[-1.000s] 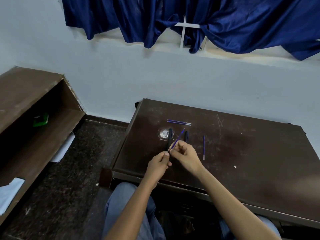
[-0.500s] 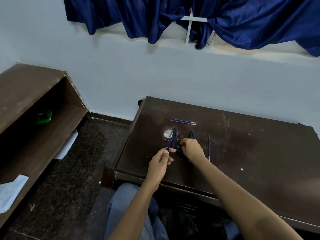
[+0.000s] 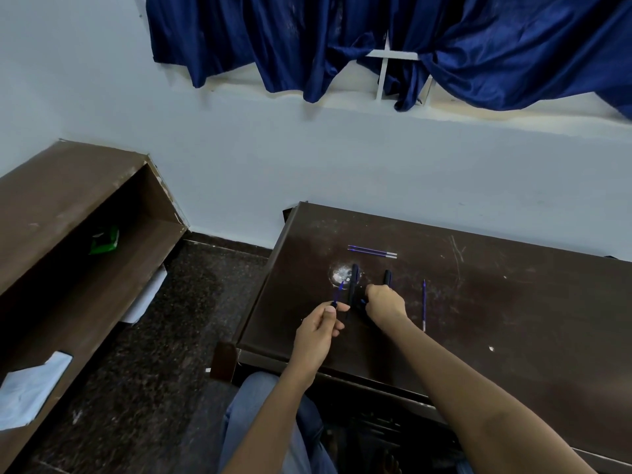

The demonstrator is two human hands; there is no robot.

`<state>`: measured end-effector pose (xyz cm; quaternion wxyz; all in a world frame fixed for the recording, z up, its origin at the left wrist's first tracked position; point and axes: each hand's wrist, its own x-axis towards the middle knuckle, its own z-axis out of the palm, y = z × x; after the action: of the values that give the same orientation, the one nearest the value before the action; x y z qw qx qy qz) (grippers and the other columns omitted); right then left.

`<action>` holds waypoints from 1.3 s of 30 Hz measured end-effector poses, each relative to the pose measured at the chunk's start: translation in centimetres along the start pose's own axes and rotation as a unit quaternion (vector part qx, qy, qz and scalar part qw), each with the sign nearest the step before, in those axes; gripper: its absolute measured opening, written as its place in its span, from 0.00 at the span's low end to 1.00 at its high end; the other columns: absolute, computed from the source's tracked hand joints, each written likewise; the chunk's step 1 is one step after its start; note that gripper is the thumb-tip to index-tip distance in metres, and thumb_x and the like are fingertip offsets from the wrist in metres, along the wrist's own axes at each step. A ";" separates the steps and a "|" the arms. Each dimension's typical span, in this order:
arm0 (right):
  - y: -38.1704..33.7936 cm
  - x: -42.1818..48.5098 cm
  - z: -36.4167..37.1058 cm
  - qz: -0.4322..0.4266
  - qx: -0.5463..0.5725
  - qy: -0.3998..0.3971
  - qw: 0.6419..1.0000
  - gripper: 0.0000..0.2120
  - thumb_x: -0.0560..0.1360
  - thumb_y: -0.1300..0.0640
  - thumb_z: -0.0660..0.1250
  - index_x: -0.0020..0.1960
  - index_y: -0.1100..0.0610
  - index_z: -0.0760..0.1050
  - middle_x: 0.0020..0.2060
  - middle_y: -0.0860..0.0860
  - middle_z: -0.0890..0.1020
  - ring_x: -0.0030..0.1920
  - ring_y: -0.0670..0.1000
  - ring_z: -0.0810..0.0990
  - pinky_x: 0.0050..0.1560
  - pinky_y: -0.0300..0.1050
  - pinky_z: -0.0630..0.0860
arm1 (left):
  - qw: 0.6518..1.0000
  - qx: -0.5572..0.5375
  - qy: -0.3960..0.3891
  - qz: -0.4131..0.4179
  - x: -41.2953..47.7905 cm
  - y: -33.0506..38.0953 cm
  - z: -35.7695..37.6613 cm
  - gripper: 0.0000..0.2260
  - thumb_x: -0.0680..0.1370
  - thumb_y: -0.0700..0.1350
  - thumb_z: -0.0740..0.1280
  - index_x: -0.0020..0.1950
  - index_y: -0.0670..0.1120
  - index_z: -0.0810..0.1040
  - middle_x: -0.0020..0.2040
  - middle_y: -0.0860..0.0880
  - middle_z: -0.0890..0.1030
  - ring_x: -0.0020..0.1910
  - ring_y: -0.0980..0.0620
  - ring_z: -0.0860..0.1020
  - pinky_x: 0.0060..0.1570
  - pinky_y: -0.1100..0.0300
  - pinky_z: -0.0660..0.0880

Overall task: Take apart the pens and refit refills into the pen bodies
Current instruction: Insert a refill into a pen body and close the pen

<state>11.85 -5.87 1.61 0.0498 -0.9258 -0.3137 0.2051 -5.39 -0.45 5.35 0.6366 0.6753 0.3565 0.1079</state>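
Left fingers (image 3: pixel 330 314) pinch thin blue refill (image 3: pixel 338 293), right fingers (image 3: pixel 373 291) curl over black pen (image 3: pixel 387 277), grip unclear

1. We see a deep blue, glossy curtain (image 3: pixel 342 46) above a pale blue-grey wall (image 3: pixel 307 148)
2. Our table (image 3: pixel 513 302) is dark brown, with pale scratches and a whitish worn patch (image 3: pixel 338 276)
3. Each refill (image 3: pixel 424 302) is violet-blue with a white tip; each pen body (image 3: pixel 354 282) is black
4. We note a brown shelf (image 3: pixel 68 186), a green packet (image 3: pixel 104 239), a dark speckled floor (image 3: pixel 154 336)

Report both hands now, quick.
Left hand: pinching a blue refill.
Right hand: curled over a black pen body; whether it grips cannot be told.
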 end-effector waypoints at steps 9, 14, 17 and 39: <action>0.4 -2.8 -4.4 0.075 0.571 0.117 0.809 0.09 0.76 0.63 0.64 0.37 0.57 0.75 0.35 0.53 0.76 0.38 0.49 0.76 0.47 0.49 0.79 | 1.000 0.018 -0.005 0.008 -1.3 1.7 -0.2 0.13 0.83 0.50 0.55 0.51 0.56 0.80 0.36 0.54 0.77 0.34 0.58 0.72 0.39 0.65 0.69; 1.0 -7.3 -7.2 0.052 0.762 0.035 0.644 0.03 0.79 0.63 0.60 0.47 0.60 0.72 0.44 0.58 0.81 0.49 0.57 0.84 0.53 0.51 0.80 | 0.999 -0.003 -0.025 0.023 -3.0 3.2 0.3 0.12 0.82 0.49 0.57 0.52 0.55 0.81 0.35 0.53 0.76 0.29 0.59 0.70 0.30 0.68 0.66; 1.0 -10.1 -8.1 0.042 0.780 0.045 0.623 0.03 0.80 0.62 0.60 0.48 0.60 0.71 0.48 0.59 0.83 0.50 0.58 0.84 0.54 0.53 0.80 | 0.998 -0.018 -0.045 0.034 -4.5 4.2 0.7 0.11 0.82 0.48 0.58 0.53 0.53 0.81 0.34 0.52 0.76 0.27 0.59 0.69 0.26 0.69 0.65; -1.0 -22.5 -9.8 -0.067 0.784 0.109 0.608 0.03 0.79 0.63 0.62 0.53 0.59 0.73 0.48 0.60 0.84 0.50 0.57 0.85 0.53 0.49 0.81 | 0.987 0.001 -0.095 0.131 -13.2 6.7 -0.3 0.11 0.82 0.47 0.59 0.60 0.55 0.79 0.32 0.52 0.74 0.25 0.61 0.66 0.25 0.70 0.64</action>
<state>-0.86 -18.26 18.57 0.8035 -0.5251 -0.0870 0.2666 -12.80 -8.00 15.77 0.6469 0.7242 0.2033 0.1254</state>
